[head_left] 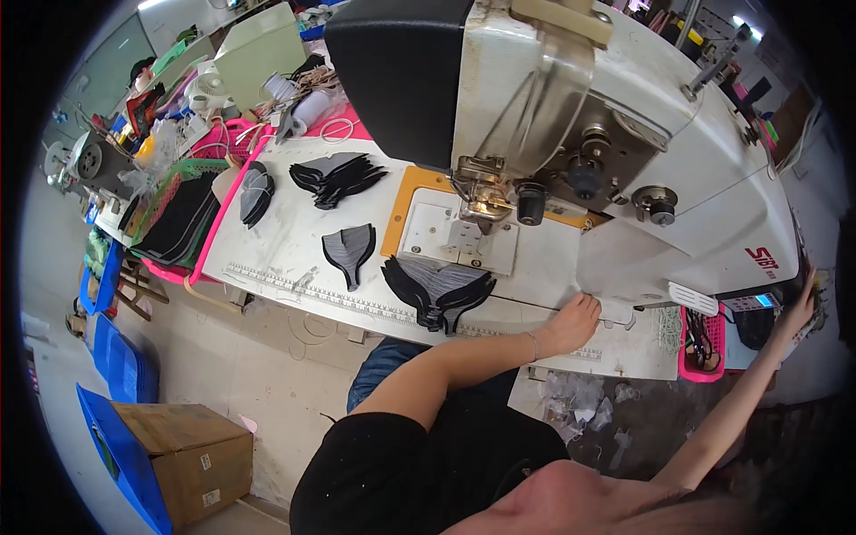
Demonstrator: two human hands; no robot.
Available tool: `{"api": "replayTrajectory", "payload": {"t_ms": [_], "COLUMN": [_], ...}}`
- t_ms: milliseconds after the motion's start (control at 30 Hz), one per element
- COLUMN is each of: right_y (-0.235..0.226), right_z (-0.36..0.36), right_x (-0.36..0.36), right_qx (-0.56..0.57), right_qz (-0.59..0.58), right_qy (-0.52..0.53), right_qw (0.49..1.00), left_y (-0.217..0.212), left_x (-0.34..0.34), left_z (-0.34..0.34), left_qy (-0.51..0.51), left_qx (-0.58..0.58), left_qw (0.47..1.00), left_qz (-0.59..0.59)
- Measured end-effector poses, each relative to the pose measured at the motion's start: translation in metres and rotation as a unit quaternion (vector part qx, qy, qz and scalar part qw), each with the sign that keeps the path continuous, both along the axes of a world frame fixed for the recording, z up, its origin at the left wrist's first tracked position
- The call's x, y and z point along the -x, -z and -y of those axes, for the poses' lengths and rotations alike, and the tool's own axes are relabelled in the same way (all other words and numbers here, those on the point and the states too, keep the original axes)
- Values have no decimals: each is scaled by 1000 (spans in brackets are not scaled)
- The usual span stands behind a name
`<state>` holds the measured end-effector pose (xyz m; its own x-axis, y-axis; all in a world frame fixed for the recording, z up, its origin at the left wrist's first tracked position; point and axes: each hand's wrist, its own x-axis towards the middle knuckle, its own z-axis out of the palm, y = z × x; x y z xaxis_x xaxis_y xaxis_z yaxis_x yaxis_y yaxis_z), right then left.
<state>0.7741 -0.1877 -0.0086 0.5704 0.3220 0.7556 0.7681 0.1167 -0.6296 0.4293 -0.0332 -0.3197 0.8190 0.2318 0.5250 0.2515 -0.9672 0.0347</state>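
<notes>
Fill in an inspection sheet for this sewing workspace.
Surface: white table, measuring scale along its front edge.
Job's things: sewing machine; front stack of grey-and-black fabric pieces by its plate, more pieces further left.
Clutter: pale scraps on the floor; pink basket at right, holding dark items.
Hands: left hand at the machine's base, right hand at its right end; grip unclear.
Cables: white cord looped near the table's far edge.
Surroundings: cardboard box and blue bin at left.

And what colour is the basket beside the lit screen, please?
The basket is bright pink, clearest in head view.
</notes>
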Motion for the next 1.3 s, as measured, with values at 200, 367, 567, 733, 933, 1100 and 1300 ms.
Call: {"api": "replayTrajectory", "payload": {"t_ms": [200,367,567,733,933,1100,1300], "right_y": [14,-98,-54,2,3,-16,-21], "right_z": [-6,-19,-17,6,9,15,17], "right_x": [0,-139,-72,-24,-27,-39,-53], "right_qx": [89,582,278,100,74,180,201], "right_qz": [152,20,140,197,106,105,140], "right_qy": [125,120,49,71,36,95,87], "right_qw": [976,804,949,973,991,973,966], "left_y": [4,6,7,3,0,3,5], "left_x": [-1,-7,-1,0,2,0,-5], "left_z": [0,8,0,3,2,4,4], "left_qy": [2,15,6,18,32,30,24], "left_qx": [10,3,-43,-69,-56,-42,-7], "left_qw": [1000,1000,999,997,998,999,1000], "left_qz": [-8,3,-20,4,-2,7,-5]}}
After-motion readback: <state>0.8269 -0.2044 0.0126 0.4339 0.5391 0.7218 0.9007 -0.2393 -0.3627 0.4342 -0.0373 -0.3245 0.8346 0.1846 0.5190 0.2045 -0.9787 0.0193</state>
